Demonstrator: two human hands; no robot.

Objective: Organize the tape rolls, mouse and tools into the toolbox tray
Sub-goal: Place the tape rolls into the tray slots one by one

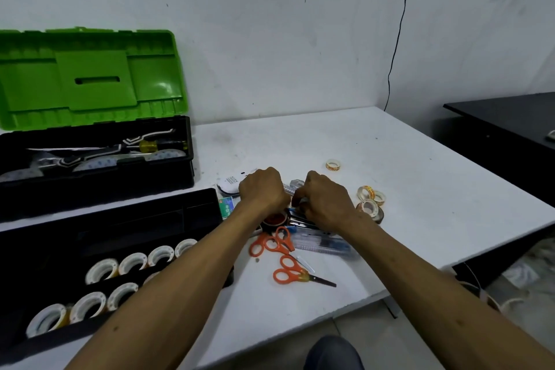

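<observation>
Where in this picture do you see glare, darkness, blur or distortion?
Head view: glare patches on the green lid; the black tray's far compartments are too dark for detail; the left hand, the right hand and the tools under them look slightly soft; the wide lens stretches the forearms toward the bottom edge.

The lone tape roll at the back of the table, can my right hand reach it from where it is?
Probably yes. The lone tape roll lies flat on the table just beyond the right hand, and nothing stands between them.
</observation>
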